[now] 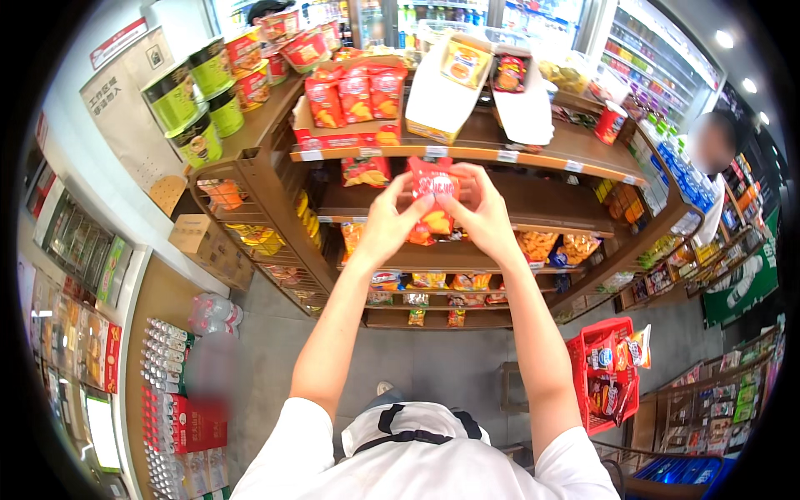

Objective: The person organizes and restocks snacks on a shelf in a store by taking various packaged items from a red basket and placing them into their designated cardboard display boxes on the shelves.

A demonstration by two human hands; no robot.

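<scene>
Between my two hands I hold a red snack bag (435, 181) upright in front of the shelf unit, its printed front facing me. My left hand (395, 215) grips the bag's left side, thumb on the front. Opposite it, my right hand (478, 203) pinches the right side, and both thumbs nearly meet at the middle. Another red snack bag (364, 172) lies on the second shelf, left of the held one. Above, similar red bags (355, 94) stand in an open red display carton (337, 134) on the top shelf.
A red basket (584, 400) of snack bags is at my lower right. Noodle tubs (172, 100) are stacked at the upper left. White display boxes (437, 106) occupy the top shelf. A person (709, 156) stands at the far right. Bottle packs (212, 312) line the left counter.
</scene>
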